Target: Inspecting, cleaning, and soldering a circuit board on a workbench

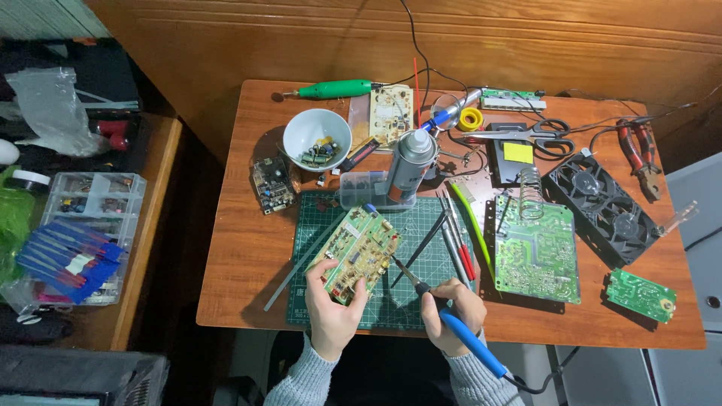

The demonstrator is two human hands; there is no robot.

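My left hand (331, 312) holds the circuit board (359, 253) over the cutting mat (421, 301); my right hand (453, 314), just right of it, holds the soldering iron (451, 319). Behind the board stand a spray can (410, 163) and, further left, a bowl (317, 138). A second board (537, 250) lies right of the mat, and a fan unit (604, 207) lies beyond that board.

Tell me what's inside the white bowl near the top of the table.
The white bowl holds a small heap of loose electronic parts, green and yellow among them. Whatever lies beneath the heap is covered.

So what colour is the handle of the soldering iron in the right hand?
Blue, with a black collar: soldering iron, head view.
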